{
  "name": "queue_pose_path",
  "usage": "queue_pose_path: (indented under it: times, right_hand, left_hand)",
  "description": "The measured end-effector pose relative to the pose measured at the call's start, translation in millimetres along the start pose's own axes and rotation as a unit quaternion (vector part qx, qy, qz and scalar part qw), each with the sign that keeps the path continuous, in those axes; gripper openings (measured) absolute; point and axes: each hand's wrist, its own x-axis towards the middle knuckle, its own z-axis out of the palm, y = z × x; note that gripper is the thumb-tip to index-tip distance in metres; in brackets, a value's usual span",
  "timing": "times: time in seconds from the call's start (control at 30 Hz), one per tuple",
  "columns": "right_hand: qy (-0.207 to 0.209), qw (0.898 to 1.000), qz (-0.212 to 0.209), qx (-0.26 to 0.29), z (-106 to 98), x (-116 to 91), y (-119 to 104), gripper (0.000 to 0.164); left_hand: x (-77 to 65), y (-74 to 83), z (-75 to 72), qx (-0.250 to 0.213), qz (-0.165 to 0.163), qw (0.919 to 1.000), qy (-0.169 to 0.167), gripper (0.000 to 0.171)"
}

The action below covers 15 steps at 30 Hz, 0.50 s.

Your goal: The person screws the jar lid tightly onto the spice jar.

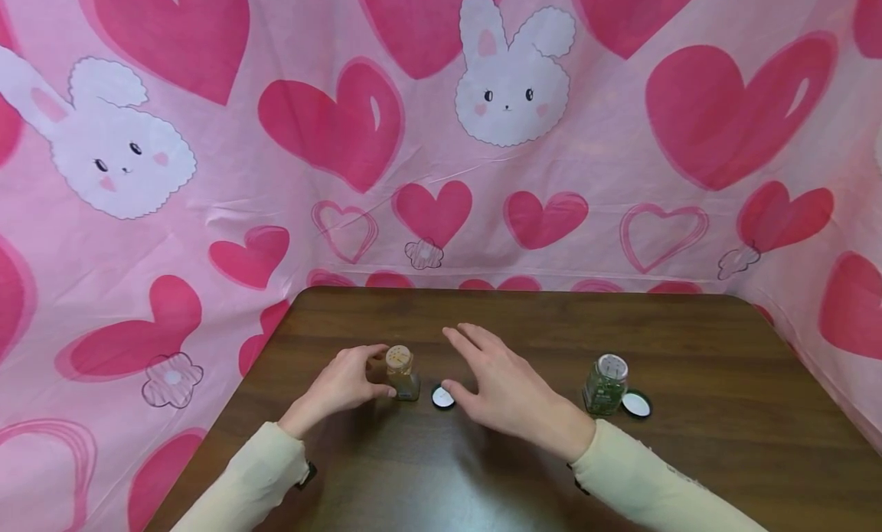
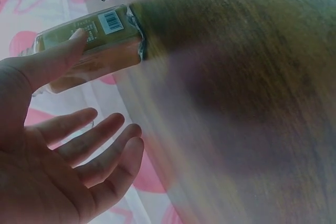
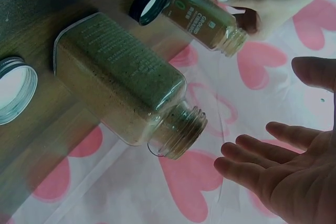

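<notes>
A small square glass spice jar (image 1: 403, 383) of brownish powder stands upright on the table, its perforated top uncovered. My left hand (image 1: 347, 379) is around its left side, thumb at the front and fingers loosely bent behind; a gap shows between fingers and jar in the left wrist view, where the thumb (image 2: 58, 59) overlaps the jar. Whether the thumb touches is unclear. A dark lid (image 1: 443, 396) with a white inside lies just right of that jar. Above and right of the lid hovers my right hand (image 1: 506, 386), fingers extended, holding nothing.
Farther right stands a second glass spice jar (image 1: 605, 388), greenish, with a holed top. Its lid (image 1: 637, 403) lies beside it, white inside up. A brown wooden table (image 1: 537, 318) carries everything; pink heart-and-rabbit cloth (image 1: 441, 157) hangs behind and at the sides.
</notes>
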Motion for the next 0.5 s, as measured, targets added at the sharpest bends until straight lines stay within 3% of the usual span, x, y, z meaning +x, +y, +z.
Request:
queue_pose_path:
  times: [0.5]
  right_hand:
    - [-0.004, 1.000, -0.008, 0.011, 6.3, 0.8, 0.6, 0.072]
  left_hand:
    - [4.2, -0.7, 0.3, -0.008, 0.013, 0.9998, -0.008, 0.073]
